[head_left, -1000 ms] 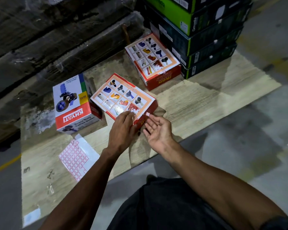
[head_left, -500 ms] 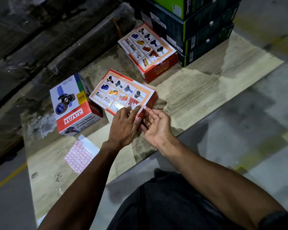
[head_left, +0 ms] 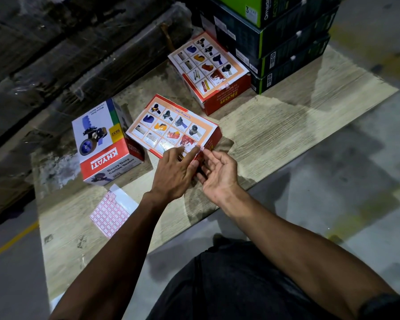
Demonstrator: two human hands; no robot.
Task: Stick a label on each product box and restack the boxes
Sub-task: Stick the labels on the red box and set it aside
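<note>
A red product box [head_left: 171,125] with a grid of product pictures lies flat on the wooden board [head_left: 286,125]. My left hand [head_left: 176,172] rests on its near corner with fairly straight fingers, and the index tip touches a small white label [head_left: 201,148]. My right hand [head_left: 219,174] is palm up beside that corner and pinches the same label at its fingertips. A second red box [head_left: 208,72] of the same kind lies further back. A white and red Khyati box [head_left: 102,144] stands to the left. A sheet of red-edged labels [head_left: 111,209] lies near the board's front.
A stack of dark and green boxes [head_left: 275,38] rises at the back right. Shrink-wrapped flat cartons [head_left: 56,42] line the back left. Grey concrete floor [head_left: 333,192] surrounds the board, with a yellow line [head_left: 9,241] at the left.
Both hands have closed in on the near corner of the red box. The right hand brought the label from its open fingertip up to the box edge, where the left index finger meets it.
</note>
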